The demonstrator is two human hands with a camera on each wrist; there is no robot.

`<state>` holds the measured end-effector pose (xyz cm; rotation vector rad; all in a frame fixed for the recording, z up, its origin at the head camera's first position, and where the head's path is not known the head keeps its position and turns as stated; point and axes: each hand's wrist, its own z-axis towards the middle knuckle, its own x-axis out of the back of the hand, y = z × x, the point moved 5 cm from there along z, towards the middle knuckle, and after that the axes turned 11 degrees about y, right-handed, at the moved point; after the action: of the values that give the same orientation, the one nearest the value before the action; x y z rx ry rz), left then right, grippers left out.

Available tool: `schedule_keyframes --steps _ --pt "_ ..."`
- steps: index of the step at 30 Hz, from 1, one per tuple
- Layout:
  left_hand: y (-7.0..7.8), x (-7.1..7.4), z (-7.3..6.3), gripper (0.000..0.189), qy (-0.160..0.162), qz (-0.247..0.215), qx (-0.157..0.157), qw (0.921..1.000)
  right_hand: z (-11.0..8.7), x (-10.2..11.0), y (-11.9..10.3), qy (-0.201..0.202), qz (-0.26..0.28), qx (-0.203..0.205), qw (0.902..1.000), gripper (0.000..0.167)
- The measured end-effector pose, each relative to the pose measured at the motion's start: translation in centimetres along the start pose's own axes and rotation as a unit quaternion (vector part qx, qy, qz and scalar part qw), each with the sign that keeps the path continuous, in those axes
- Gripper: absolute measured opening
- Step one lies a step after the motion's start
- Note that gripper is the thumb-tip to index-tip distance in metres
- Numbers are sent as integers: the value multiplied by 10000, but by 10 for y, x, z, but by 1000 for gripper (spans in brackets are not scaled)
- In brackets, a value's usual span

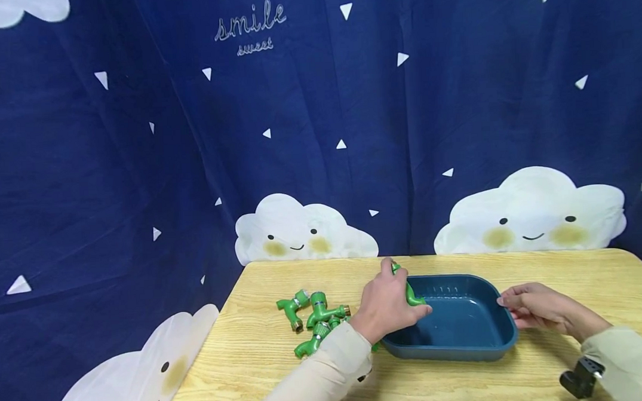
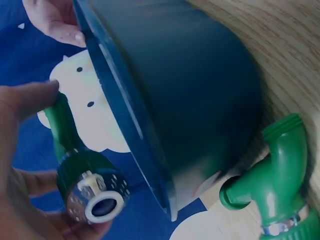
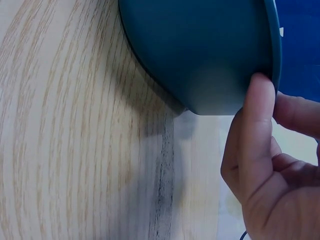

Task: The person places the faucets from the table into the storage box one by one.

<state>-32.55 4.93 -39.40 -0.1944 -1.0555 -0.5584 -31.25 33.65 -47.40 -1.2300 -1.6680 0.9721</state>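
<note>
My left hand [image 1: 388, 300] grips a green plastic faucet [image 1: 411, 293] over the left rim of a dark blue basin [image 1: 451, 353]. In the left wrist view the held faucet [image 2: 90, 170] shows its green knob end toward the camera, beside the basin's rim. My right hand [image 1: 546, 310] pinches the basin's right rim between thumb and fingers; the right wrist view shows the fingertips [image 3: 262, 85] against the basin wall [image 3: 200, 50]. The basin's visible floor holds nothing. Left of the basin lie several more green faucets [image 1: 326, 313], partly hidden behind my left forearm.
Everything stands on a light wood table [image 1: 415, 388]. Behind it hangs a blue curtain [image 1: 306, 105] with white clouds and triangles. Close to the basin's outer wall lies another loose faucet [image 2: 280, 175]. A small black device [image 1: 581, 377] is worn on the right wrist.
</note>
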Motion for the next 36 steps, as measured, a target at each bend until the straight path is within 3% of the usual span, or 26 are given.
schedule_keyframes --steps 8,14,23,36 --pt "5 -7 -1 74 -301 -312 -519 9977 0 1 -1 130 -94 -84 9998 26" --pt "8 -11 -1 76 -600 -76 -651 9960 0 0 -1 62 -77 -73 9999 21" --pt "14 -15 0 74 -812 -108 -1008 9915 -1 1 -1 151 -125 -98 9998 21" --pt "31 -27 10 73 -1305 -89 -1284 9831 -1 2 -1 252 -196 -144 9994 23"
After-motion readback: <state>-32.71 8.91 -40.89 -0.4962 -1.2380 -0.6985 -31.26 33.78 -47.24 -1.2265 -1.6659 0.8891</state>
